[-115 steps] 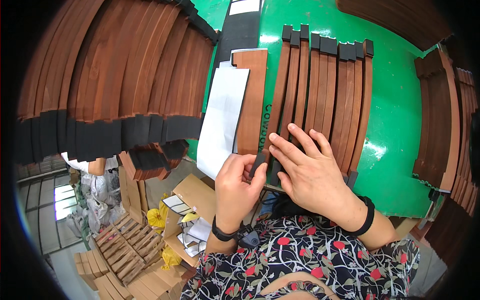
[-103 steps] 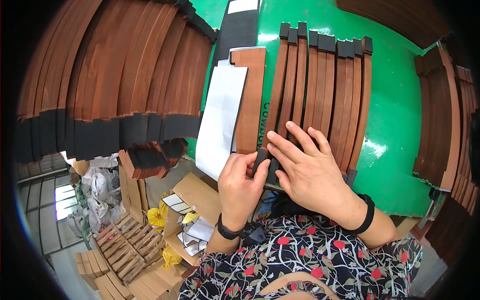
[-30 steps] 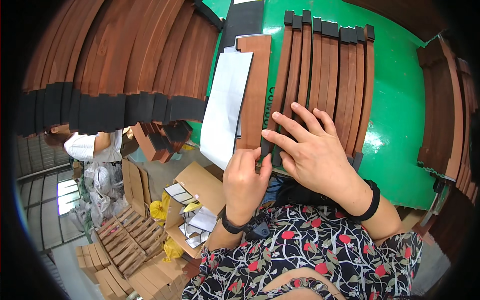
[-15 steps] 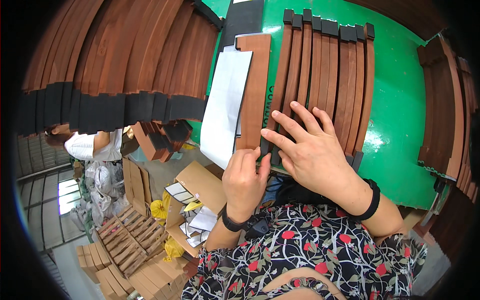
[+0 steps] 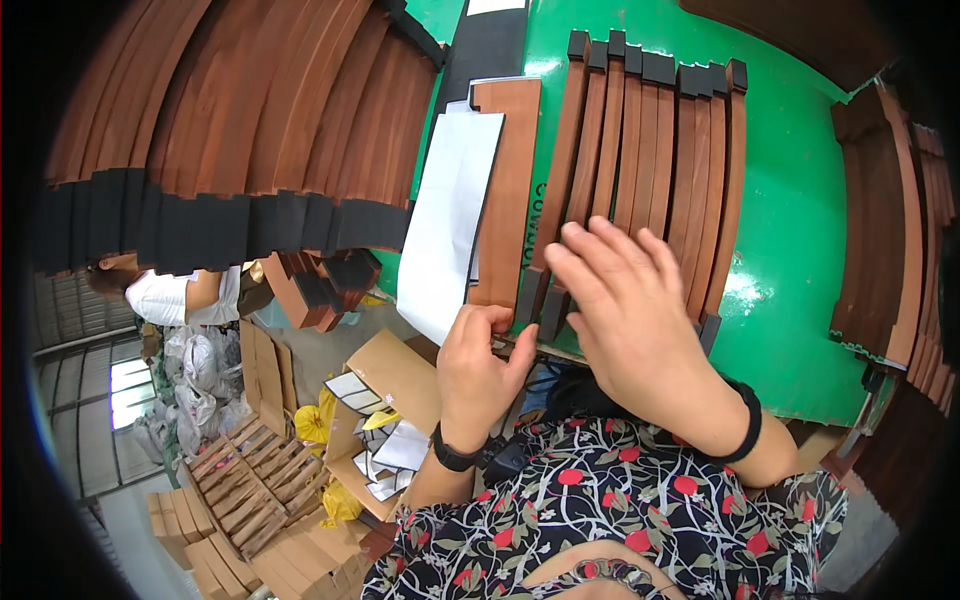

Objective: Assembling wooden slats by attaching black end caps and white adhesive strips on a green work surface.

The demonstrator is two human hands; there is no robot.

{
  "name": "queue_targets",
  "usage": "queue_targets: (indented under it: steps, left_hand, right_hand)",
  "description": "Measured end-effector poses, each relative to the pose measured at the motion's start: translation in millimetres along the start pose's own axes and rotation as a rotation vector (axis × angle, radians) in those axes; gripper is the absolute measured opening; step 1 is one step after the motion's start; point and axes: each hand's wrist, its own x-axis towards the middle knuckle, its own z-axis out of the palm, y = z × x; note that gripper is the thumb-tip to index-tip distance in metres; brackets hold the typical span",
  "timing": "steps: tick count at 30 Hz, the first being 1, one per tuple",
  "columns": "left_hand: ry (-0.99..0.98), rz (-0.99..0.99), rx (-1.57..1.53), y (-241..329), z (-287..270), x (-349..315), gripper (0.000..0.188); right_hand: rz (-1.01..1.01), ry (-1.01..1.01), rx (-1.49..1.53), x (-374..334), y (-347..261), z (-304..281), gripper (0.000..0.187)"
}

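Several narrow brown wooden strips [image 5: 640,160] with black end pieces lie side by side on a green tabletop [image 5: 785,230]. My right hand [image 5: 640,310] is over the near part of the strips, fingers stretched out and holding nothing. My left hand [image 5: 480,365] is at the table's near edge, by the black near end of the leftmost strip. Its thumb and curled fingers are apart, with nothing seen between them. Left of the strips lies a flat brown board [image 5: 508,190], partly covered by a white sheet [image 5: 452,200] with a dark edge.
Long brown boards with black ends [image 5: 250,225] are stacked at the left. More brown pieces [image 5: 880,220] stand at the right. Below the table's left side are an open carton [image 5: 395,370], a wooden pallet [image 5: 260,470] and flat cardboard. A person in a white top [image 5: 175,297] is beyond.
My left thumb and fingers have parted at the end of the leftmost strip. My right hand has shifted slightly right, its fingers closer together. The view has moved slightly.
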Motion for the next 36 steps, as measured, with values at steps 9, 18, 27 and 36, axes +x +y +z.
queue_targets:
  steps: [9, 18, 27, 36]
  left_hand:
    - [0.049, 0.272, 0.024, 10, -7, 13, 0.054]
    - [0.006, 0.293, 0.05, 12, 1, 16, 0.047]
    - [-0.037, 0.277, 0.077, 11, -4, 9, 0.032]
    - [0.003, 0.244, -0.054, 6, 8, 7, 0.025]
  right_hand:
    - [0.154, -0.113, -0.166, -25, 17, -55, 0.063]
    - [0.15, -0.162, -0.101, -30, 22, -51, 0.054]
    - [0.087, -0.178, -0.182, -21, 21, -69, 0.051]
    - [0.136, -0.191, -0.25, -34, 28, -58, 0.048]
